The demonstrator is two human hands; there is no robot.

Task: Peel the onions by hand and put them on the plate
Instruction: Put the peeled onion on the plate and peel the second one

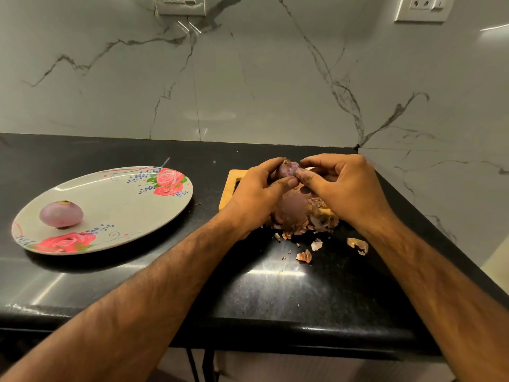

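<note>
Head view, left hand (259,190), right hand (344,186) pinching onion (287,170)

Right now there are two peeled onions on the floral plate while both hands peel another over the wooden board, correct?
Not quite. The head view shows only one peeled onion on the floral plate, not two. The rest holds: the left hand and right hand grip the second onion over the wooden board.

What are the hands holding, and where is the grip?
A small onion: the left hand grips its left side, the right hand pinches its right side.
</note>
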